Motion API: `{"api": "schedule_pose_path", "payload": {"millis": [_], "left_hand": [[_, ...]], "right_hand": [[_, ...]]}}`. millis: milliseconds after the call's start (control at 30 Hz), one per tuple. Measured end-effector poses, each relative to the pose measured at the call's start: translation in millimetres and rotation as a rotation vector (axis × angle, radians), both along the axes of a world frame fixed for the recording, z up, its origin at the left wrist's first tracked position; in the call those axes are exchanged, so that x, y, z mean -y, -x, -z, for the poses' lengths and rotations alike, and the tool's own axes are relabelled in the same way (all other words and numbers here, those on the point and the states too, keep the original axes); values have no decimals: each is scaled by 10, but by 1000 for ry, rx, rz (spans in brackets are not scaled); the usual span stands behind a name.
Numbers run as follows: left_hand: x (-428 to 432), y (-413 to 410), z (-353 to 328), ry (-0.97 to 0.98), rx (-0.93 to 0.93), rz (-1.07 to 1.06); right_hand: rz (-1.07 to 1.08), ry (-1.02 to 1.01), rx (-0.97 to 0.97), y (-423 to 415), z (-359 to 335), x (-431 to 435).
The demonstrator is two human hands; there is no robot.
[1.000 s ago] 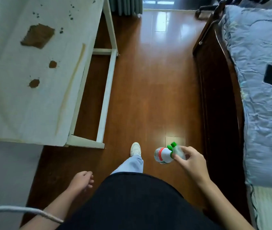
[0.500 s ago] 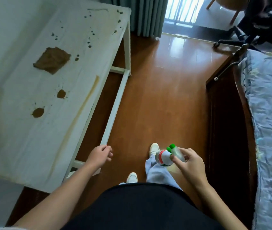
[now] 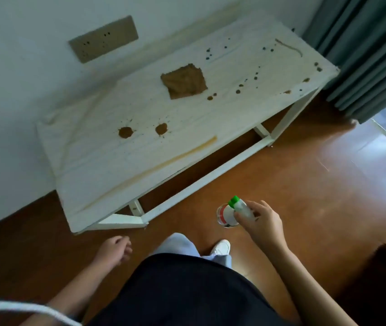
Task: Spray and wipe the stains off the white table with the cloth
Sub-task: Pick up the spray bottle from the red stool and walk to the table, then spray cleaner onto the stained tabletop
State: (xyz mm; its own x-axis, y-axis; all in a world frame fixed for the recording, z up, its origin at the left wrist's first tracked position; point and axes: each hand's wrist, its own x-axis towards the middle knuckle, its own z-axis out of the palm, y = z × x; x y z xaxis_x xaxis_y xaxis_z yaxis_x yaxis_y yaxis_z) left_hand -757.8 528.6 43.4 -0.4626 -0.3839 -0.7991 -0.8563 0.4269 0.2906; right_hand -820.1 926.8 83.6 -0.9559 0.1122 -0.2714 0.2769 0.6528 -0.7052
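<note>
Head view looks down on a person standing on a brown wooden floor [image 3: 304, 184], with the right hand [image 3: 263, 223] closed around a small spray bottle [image 3: 230, 214], fingers and thumb wrapped over its upper body just behind the green nozzle [image 3: 233, 200]. The bottle hangs tilted, its white body with a red band pointing down and away from the palm; its lower end is blurred, so the label cannot be read. Ahead of that grip and off to its left stands the white table [image 3: 107, 175], its near front frame rail lying a short way beyond the bottle without touching it. On the tabletop, well beyond the held bottle, a brown cloth [image 3: 183, 82] lies crumpled flat near the back edge. Between the cloth and the grip sit two round brown stains [image 3: 126, 132], side by side, and nearer still a long yellowish streak [image 3: 163, 162] runs along the front edge. More small dark spots [image 3: 240, 89] scatter across the far right end of the top, past the cloth. The left hand [image 3: 114, 251] hangs low on the other side of the body from the bottle, loosely curled and holding nothing, apart from the table corner above it. A wall socket plate [image 3: 103, 38] sits on the wall behind the table, and grey curtains [image 3: 363, 50] hang beyond its far right end.
</note>
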Motion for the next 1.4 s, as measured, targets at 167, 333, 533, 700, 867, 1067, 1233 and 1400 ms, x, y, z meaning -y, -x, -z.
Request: {"api": "schedule_pose_path", "payload": {"millis": [167,333,533,700,867,1067,1233,1400], "left_hand": [[-236,134,-3,-35,2,-114],[-426,915,55,-89,-70,-103],[-736,2319,-87,-210,-238,28],[-893,3238,-270,-205,-307,114],[-993,3658,-280,-115,-316,176],[-1302,3970,-233,1,-297,179],[-1697,4158,-226,231,-265,178],[-2048,4272,-150,432,-338,240]], "right_hand": [[-114,12,-26,712,28,-49],[-143,10,-19,1301,-56,-23],[-76,36,-66,1981,-317,-52],[-68,44,-113,2570,-435,-36],[-189,62,-158,3298,-544,-110],[-398,155,-133,4361,-632,-203],[-518,154,-226,5355,-712,-224],[-625,122,-263,6169,-637,-68]]}}
